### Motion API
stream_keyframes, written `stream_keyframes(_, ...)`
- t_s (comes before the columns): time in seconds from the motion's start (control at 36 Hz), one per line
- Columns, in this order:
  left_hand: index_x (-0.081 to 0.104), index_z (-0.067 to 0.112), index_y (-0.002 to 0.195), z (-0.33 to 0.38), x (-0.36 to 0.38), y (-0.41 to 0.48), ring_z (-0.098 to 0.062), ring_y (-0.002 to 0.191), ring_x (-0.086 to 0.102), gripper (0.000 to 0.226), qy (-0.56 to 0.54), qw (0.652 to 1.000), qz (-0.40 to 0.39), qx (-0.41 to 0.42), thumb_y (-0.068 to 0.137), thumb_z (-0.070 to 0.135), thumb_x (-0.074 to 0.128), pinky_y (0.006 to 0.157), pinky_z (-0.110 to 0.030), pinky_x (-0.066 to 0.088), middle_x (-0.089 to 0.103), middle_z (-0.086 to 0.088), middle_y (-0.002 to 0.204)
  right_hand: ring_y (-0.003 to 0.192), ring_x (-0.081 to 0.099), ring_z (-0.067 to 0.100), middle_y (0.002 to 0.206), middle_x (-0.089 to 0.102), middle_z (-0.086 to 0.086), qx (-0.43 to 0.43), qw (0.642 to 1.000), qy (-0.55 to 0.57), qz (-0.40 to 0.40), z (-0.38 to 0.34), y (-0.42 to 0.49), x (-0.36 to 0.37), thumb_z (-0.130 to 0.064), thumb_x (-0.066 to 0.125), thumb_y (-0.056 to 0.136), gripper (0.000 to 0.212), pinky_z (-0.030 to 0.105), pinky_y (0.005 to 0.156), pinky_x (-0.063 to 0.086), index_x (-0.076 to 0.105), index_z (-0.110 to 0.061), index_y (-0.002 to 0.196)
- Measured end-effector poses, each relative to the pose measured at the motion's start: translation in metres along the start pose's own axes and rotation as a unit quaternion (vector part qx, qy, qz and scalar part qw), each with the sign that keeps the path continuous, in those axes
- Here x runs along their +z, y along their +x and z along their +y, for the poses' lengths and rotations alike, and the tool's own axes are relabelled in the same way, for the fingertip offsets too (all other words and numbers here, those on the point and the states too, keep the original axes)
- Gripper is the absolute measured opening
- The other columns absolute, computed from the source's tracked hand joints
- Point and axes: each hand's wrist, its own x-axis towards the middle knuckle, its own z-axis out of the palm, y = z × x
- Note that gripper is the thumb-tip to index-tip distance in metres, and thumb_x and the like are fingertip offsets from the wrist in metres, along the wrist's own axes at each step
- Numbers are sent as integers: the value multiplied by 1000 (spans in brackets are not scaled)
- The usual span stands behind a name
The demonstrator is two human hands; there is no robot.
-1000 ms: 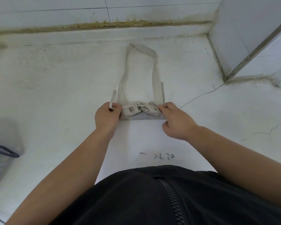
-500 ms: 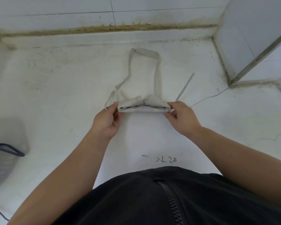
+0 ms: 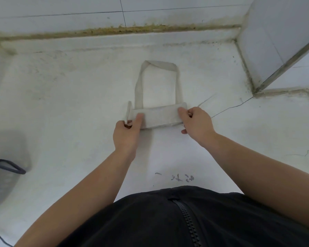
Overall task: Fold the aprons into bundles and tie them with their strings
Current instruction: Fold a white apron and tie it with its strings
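A light grey apron bundle (image 3: 159,116) lies rolled into a flat bar on the white surface (image 3: 70,107). Its neck strap (image 3: 158,64) forms a loop stretching away from me. My left hand (image 3: 126,134) pinches the bundle's left end, thumb on top, with a short string end (image 3: 128,111) sticking up beside it. My right hand (image 3: 196,123) grips the right end, fingers curled over the top. A thin string (image 3: 206,100) trails off to the right from under that hand.
A tiled wall (image 3: 114,13) with a stained joint runs along the back. A white panel with a metal edge (image 3: 282,63) stands at the right. A dark bag handle (image 3: 9,167) shows at the left edge. Cracks and scribbled marks (image 3: 182,178) cross the surface.
The bundle was rolled one more turn away from me, so a smooth face now shows instead of the knotted folds. Both hands moved forward with it.
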Motion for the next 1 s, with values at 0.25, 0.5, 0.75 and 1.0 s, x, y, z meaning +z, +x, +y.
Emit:
stream_keyframes(0.25, 39, 13, 117, 9, 6, -6, -23, 105, 57, 82, 133, 990, 29, 40, 60, 55, 79, 84, -39, 52, 54, 1, 114, 54, 67, 14, 69, 55, -4, 28, 999, -37, -3, -5, -8, 4, -52, 62, 83, 43, 19, 43, 33, 46, -15, 70)
stream_keyframes(0.5, 37, 5, 119, 9, 18, -15, -29, 107, 45, 74, 301, 933, 91, 174, 73, 50, 73, 77, -34, 38, 52, -10, 116, 54, 67, 13, 61, 50, -5, -19, 1000, -4, -8, -14, -21, 18, -35, 64, 84, 37, 11, 34, 28, 42, -15, 63)
stream_keyframes(0.75, 48, -7, 112, 9, 20, -19, -38, 88, 52, 61, 340, 879, 35, 333, 70, 21, 83, 62, -34, 36, 57, -23, 99, 65, 68, 19, 62, 50, -6, -62, 998, 6, -9, -17, -23, 18, -38, 69, 82, 37, 20, 50, 43, 43, -17, 65)
stream_keyframes(1.0, 54, 8, 84, 11, 5, -18, -25, 71, 55, 25, 243, 884, -43, 397, 98, 28, 50, 64, -37, 42, 59, -5, 73, 56, 38, 16, 59, 40, 0, -173, 967, -185, -22, -36, -15, 13, -24, 35, 100, 43, 30, 52, 24, 34, -16, 58)
